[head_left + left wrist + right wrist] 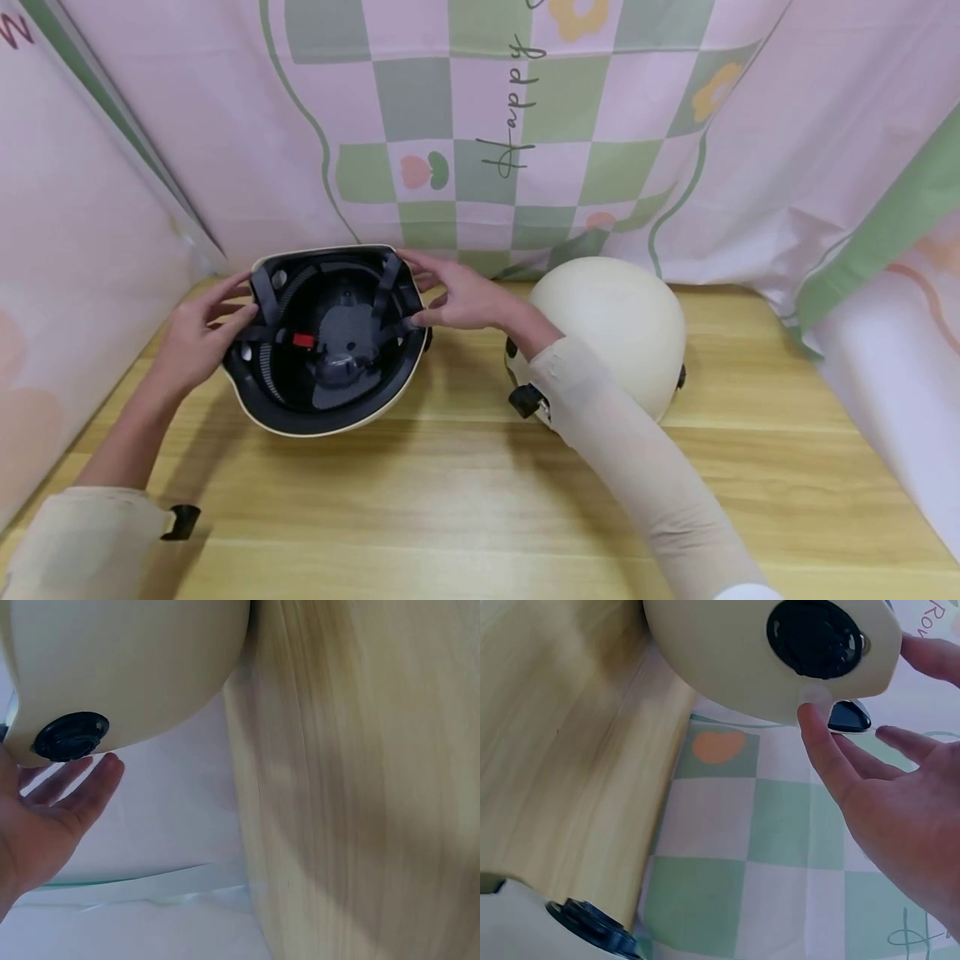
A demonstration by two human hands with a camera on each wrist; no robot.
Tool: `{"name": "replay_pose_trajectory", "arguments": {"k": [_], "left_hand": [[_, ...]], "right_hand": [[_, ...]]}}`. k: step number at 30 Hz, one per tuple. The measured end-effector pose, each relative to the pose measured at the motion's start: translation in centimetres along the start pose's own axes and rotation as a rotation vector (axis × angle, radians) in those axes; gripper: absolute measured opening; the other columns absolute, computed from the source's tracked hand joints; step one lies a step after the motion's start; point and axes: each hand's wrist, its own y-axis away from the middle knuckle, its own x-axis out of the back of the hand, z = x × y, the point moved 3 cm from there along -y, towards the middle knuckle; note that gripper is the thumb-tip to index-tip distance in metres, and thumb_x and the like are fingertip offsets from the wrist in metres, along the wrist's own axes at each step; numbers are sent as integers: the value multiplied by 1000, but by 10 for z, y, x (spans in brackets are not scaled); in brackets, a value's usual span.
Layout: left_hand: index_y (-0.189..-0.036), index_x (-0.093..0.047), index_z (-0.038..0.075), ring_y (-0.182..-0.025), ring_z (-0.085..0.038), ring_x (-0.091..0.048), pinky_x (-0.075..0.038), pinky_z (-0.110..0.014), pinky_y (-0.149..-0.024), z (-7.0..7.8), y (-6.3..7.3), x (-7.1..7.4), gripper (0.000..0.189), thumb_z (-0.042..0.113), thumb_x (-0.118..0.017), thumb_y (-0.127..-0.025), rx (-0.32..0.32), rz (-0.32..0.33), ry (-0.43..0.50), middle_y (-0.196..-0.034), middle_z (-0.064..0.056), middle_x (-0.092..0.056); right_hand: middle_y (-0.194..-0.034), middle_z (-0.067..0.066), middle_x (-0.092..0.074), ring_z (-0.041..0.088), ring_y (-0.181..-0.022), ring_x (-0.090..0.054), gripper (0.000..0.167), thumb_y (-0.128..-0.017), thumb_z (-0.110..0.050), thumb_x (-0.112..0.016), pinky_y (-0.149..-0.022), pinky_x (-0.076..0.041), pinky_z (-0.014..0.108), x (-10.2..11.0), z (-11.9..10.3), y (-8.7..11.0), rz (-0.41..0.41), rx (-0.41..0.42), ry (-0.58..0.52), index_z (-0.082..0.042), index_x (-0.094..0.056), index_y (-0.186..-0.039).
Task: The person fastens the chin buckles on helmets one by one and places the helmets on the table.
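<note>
Two cream helmets, two hands.

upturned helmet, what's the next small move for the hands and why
Probably closing both hands onto the rim. The upturned helmet lies tipped on its round shell on the wooden table, straps loose inside. The left hand and right hand flank it with straight fingers only touching the edge, so nothing steadies it yet. A second helmet sits beside it.

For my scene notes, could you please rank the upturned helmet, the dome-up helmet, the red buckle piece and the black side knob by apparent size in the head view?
1. Upturned helmet and dome-up helmet: these look alike, and a sleeve partly hides the second, so I leave them unranked.
2. Black side knob.
3. Red buckle piece.
</note>
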Motion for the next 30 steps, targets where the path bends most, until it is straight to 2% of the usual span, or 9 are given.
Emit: {"name": "replay_pose_trajectory", "arguments": {"k": [2,7,10,13,15,20,22,25,30], "left_hand": [[-151,-49,-1,-91,23,-53,-44,-2,-80,-1,0,0,50,10,-61,-104,9,-4,4,-127,-31,-63],[-153,-49,3,-95,15,-59,-46,-5,-85,-6,3,2,52,12,-63,-104,26,-16,74,-116,7,-63],[-154,-48,4,-103,10,-59,-46,-6,-88,-8,5,3,52,11,-62,-104,15,-39,106,-116,20,-58],[-155,-48,7,-112,8,-56,-44,-6,-91,-10,6,4,52,8,-61,-105,-8,-69,132,-121,21,-58],[-157,-47,11,-113,8,-57,-47,-9,-87,-11,7,5,53,5,-58,-105,-10,-101,168,-124,22,-58],[-155,-51,22,-110,3,-64,-52,-13,-81,-16,9,6,59,-6,-50,-103,11,-205,449,-131,19,-58],[-154,-53,22,-110,0,-65,-53,-14,-84,-16,8,5,61,-9,-47,-102,14,-231,554,-133,15,-58],[-153,-53,21,-115,-1,-62,-52,-14,-86,-15,7,3,62,-11,-45,-101,0,-246,591,-136,12,-57],[-157,-48,18,-123,-3,-55,-51,-15,-87,-10,6,1,61,-9,-44,-102,-8,-274,582,-140,8,-51]], "right_hand": [[-164,20,-33,35,-143,-45,92,-92,-7,-75,-108,-49,47,1,0,0,-22,2,3,-8,-20,-166],[-167,19,-28,34,-145,-42,96,-91,-10,-78,-110,-47,41,2,2,0,-61,1,1,-8,-18,-166],[-166,19,-29,34,-144,-43,98,-90,-8,-79,-110,-48,41,3,2,1,-63,2,-6,-8,-17,-166],[-165,20,-31,35,-143,-44,100,-89,-7,-80,-109,-48,42,4,2,2,-61,2,-13,-7,-17,-166],[-164,21,-31,35,-143,-44,101,-89,-7,-80,-109,-48,41,4,1,2,-62,-1,-18,-7,-16,-166],[-165,22,-29,36,-144,-42,102,-89,-5,-80,-110,-47,44,5,2,5,-68,-27,-43,-8,-14,-167],[-165,22,-27,37,-145,-42,103,-89,-3,-80,-111,-47,46,5,3,6,-69,-35,-58,-9,-12,-167],[-166,22,-26,37,-144,-43,104,-89,-1,-79,-111,-47,45,6,5,9,-66,-44,-76,-11,-11,-168],[-167,20,-26,36,-142,-45,106,-88,0,-80,-112,-45,45,6,9,14,-56,-62,-105,-13,-11,-168]]}}
